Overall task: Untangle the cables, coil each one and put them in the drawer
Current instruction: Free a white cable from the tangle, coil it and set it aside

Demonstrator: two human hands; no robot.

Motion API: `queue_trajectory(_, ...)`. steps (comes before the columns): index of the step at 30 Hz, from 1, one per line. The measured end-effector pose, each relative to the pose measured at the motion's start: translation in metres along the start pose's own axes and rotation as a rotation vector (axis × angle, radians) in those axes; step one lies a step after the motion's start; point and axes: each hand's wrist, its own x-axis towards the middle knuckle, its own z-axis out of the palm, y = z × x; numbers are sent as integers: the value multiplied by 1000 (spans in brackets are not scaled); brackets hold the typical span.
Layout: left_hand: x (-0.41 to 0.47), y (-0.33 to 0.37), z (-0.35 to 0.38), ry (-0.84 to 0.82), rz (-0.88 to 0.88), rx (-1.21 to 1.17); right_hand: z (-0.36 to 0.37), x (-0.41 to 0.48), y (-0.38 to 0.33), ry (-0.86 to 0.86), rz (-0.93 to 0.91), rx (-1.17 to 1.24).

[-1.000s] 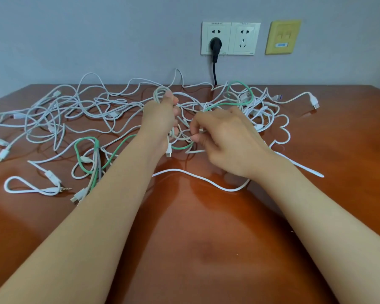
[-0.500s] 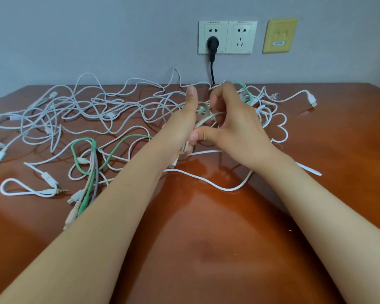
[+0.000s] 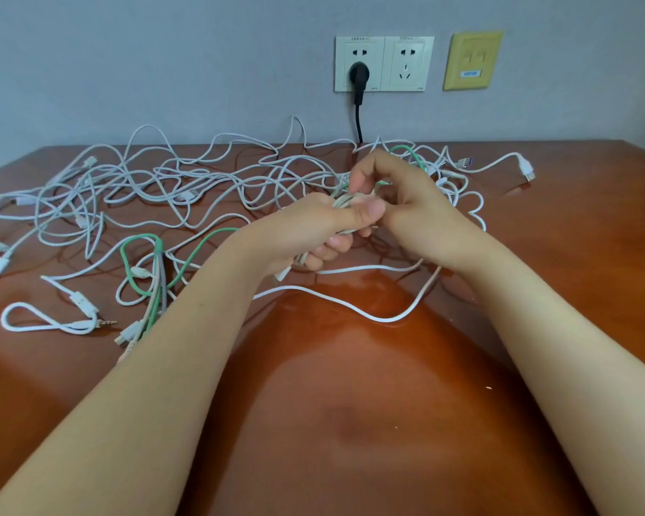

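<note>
One wide-angle camera sits on the person's head, at the near side of the table; it faces forward and down across the surface toward the far edge and the wall behind; it is close above the surface; both far corners show; the near edge falls outside the frame.

A black plug fills a white socket beside a yellow plate
</note>
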Motion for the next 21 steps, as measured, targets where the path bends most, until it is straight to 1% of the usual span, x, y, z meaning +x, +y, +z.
queue_trajectory(3, -3, -5, -7, -11, 26, -35, -6, 0, 0, 52, 52, 56)
queue_trajectory(8, 1, -7, -7, 86, 33, -129, -2, 2, 3, 142, 146, -19)
queue_trajectory(10, 3, -7, -7, 127, 31, -183, 1, 3, 2, 157, 138, -120)
queue_trajectory(15, 8, -5, -6, 283, 20, -293, 3, 1, -1, 107, 48, -524)
queue_trajectory(18, 10, -4, -4, 400, 25, -316, 3, 1, -6, 77, 32, -596)
queue_trajectory(21, 14, -5, 1, 519, 74, -282, 5, 0, -12, 65, 0, -649)
